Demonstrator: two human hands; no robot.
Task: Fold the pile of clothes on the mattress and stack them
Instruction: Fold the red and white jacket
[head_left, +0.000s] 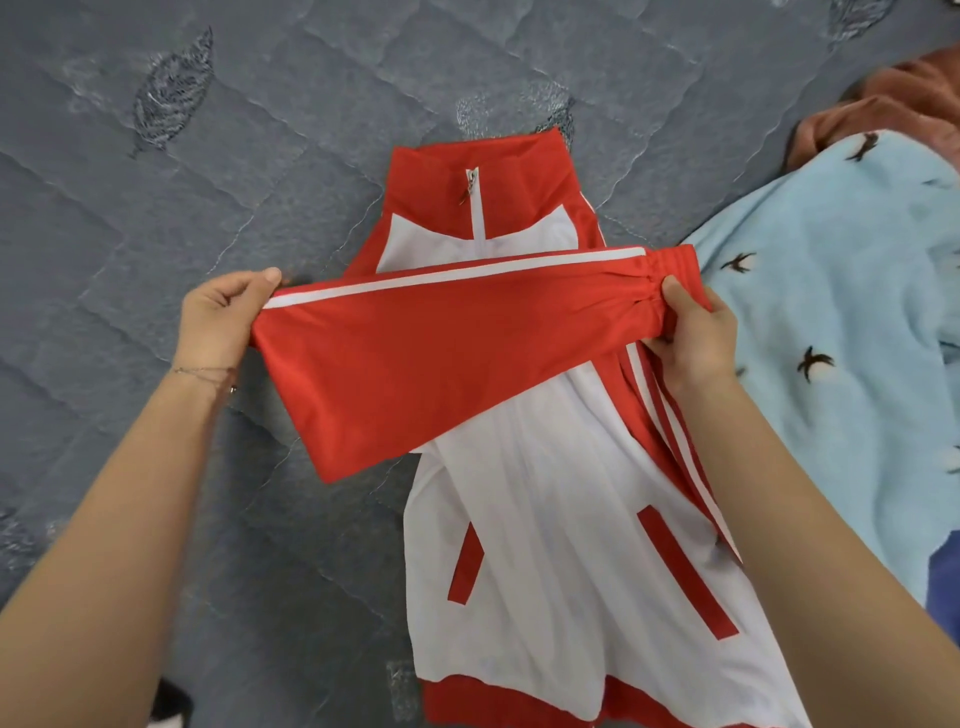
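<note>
bare mattress (156, 260) left of jacket (545, 493); blue blanket (841, 312) crowds right

A red-and-white jacket (545, 519) lies front up on the grey mattress (156, 234), collar toward 12 o'clock. Its red sleeve (441, 353) (white-striped) stretches across the chest. A blue garment (841, 322) is heaped at 3 o'clock.

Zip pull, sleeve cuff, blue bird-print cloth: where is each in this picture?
zip pull (470, 186), head view, on the metal tab at the collar.
sleeve cuff (672, 262), head view, on the ribbed red band.
blue bird-print cloth (831, 312), head view, on plain fabric between birds.
</note>
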